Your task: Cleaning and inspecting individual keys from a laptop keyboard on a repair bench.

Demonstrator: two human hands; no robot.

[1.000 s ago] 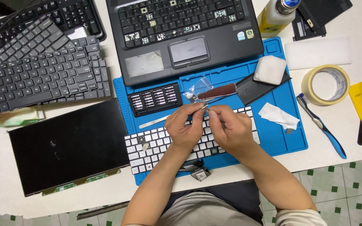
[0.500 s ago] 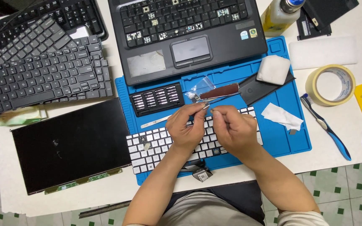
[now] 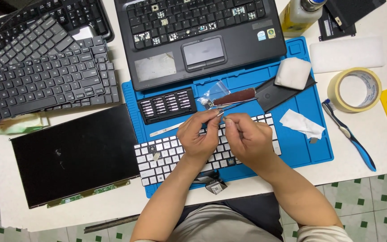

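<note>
My left hand point(image 3: 199, 136) and my right hand point(image 3: 246, 136) are brought together above a white keyboard point(image 3: 166, 154) lying on a blue work mat point(image 3: 301, 148). Both hands pinch a thin metal pair of tweezers point(image 3: 229, 107) whose tip points up and right toward a small clear plastic bag point(image 3: 211, 94). What sits between the fingertips is too small to make out. A brown-handled tool point(image 3: 234, 97) lies just beyond the hands.
A black laptop point(image 3: 198, 36) with missing keys lies at the top of the mat, a screwdriver bit case point(image 3: 166, 105) below it. Spare black keyboards point(image 3: 41, 67) and a bare screen panel point(image 3: 75, 154) lie left. Tape roll point(image 3: 354, 89), toothbrush point(image 3: 348, 134), white cloths point(image 3: 293, 72) right.
Both hands stay joined over the white keyboard with only small finger shifts. The view has drifted slightly.
</note>
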